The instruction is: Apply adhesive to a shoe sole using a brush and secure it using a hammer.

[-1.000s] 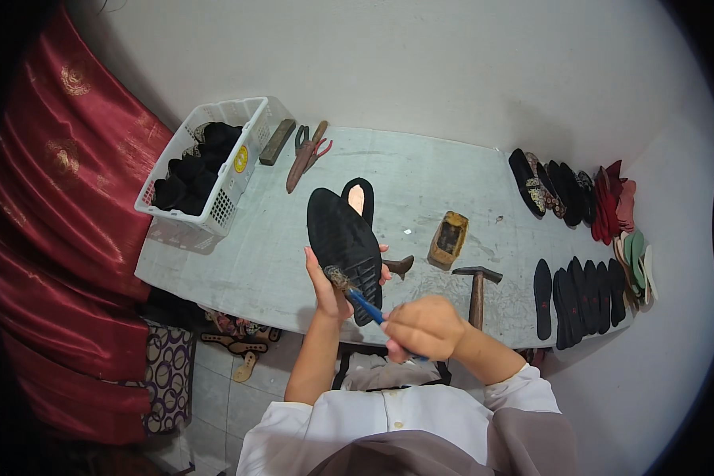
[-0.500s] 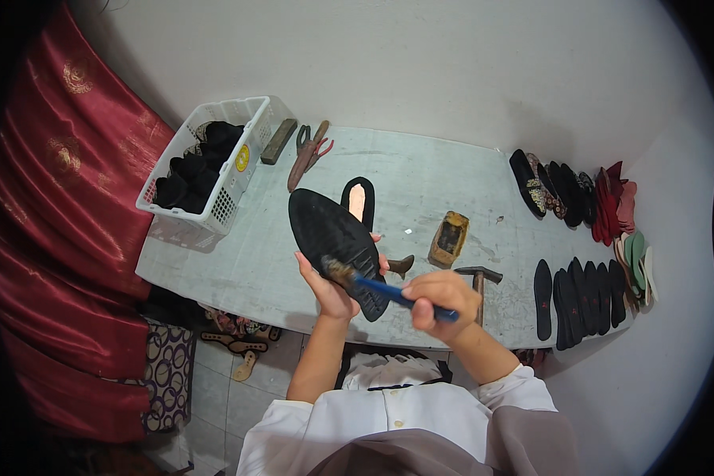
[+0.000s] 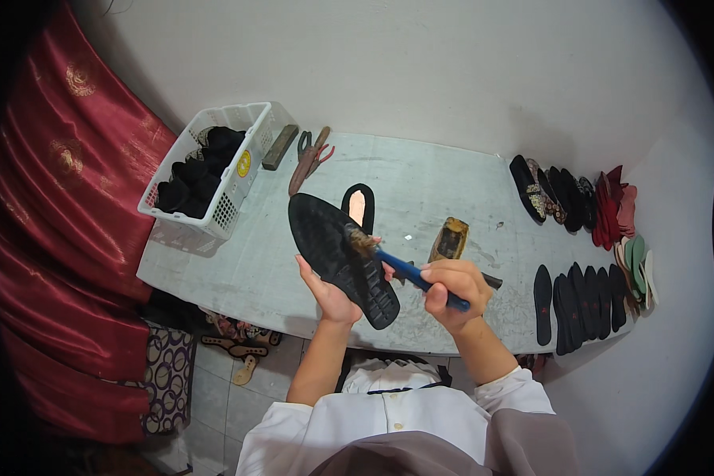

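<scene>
Brushing appears under way on a long black sole [image 3: 313,226], wide and smooth at the far end, narrower and cut with cross ridges at the near end. Sole is held up off the grey-white table [image 3: 278,262], over its near half, tilted, ridged face toward the wearer. Left hand [image 3: 329,297] cradles it from beneath, thumb along one edge, fingertips showing at the other. Right hand [image 3: 458,293] pinches a blue-handled brush [image 3: 408,270] between thumb and curled fingers; its brown bristles, blurred, appear to meet the face near mid-length, toward the right edge. Progress, as judged: partway through this one piece, the brush not yet lifted clear. How much of the face has been gone over, cannot tell; no clear line divides worked from unworked. Lying beyond the sole, untouched: a black, round-ended piece with a pale oval inset [image 3: 358,205], partly hidden. Also untouched, a row of flat black insoles [image 3: 577,309] at the table's right; whether they await handling is unclear. Look of the sole: dark and mostly matt, faintly mottled on the smooth part, ridges catching some light, outline whole, no visible tear.
</scene>
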Demonstrator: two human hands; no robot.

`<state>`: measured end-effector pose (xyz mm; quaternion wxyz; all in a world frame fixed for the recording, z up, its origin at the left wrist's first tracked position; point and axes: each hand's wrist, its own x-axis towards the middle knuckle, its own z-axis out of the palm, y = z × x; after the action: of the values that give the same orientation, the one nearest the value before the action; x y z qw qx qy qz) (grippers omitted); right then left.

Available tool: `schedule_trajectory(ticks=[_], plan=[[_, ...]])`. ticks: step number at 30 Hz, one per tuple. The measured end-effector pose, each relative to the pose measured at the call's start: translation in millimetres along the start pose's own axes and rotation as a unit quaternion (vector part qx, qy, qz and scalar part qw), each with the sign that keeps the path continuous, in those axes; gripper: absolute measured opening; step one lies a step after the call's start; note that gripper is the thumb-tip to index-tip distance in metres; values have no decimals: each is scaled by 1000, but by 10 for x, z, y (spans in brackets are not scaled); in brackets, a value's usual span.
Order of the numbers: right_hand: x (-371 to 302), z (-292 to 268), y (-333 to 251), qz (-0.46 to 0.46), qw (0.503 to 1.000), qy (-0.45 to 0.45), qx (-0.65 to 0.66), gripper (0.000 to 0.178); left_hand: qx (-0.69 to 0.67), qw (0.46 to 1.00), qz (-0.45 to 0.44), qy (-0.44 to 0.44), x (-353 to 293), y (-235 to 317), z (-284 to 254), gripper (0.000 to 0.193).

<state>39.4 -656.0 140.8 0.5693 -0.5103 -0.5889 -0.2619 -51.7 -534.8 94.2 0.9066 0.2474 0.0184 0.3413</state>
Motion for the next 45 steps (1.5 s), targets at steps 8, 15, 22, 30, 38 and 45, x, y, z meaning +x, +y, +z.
schedule_trajectory(ticks=[8, 15, 22, 30, 38, 45], plan=[[135, 58, -14, -39, 999, 8, -12, 11, 75, 994, -77, 5, 16, 17, 59, 91], [347, -123, -105, 37, 995, -88, -25, 9, 66, 993, -95, -2, 64, 84, -97, 93], [165, -576, 351, 265, 953, 141, 44, 15, 28, 994, -93, -44, 21, 201, -254, 91], [-715, -618, 1104, 355, 887, -67, -286, 14, 32, 995, -87, 33, -11, 128, -197, 81], [-1317, -562, 1467, 319, 911, -91, -244, 13, 37, 994, -93, -49, -76, 106, -186, 71], [-1054, -617, 1196, 312, 917, -59, -242, 11, 7, 994, -95, -43, -73, 87, -173, 71]])
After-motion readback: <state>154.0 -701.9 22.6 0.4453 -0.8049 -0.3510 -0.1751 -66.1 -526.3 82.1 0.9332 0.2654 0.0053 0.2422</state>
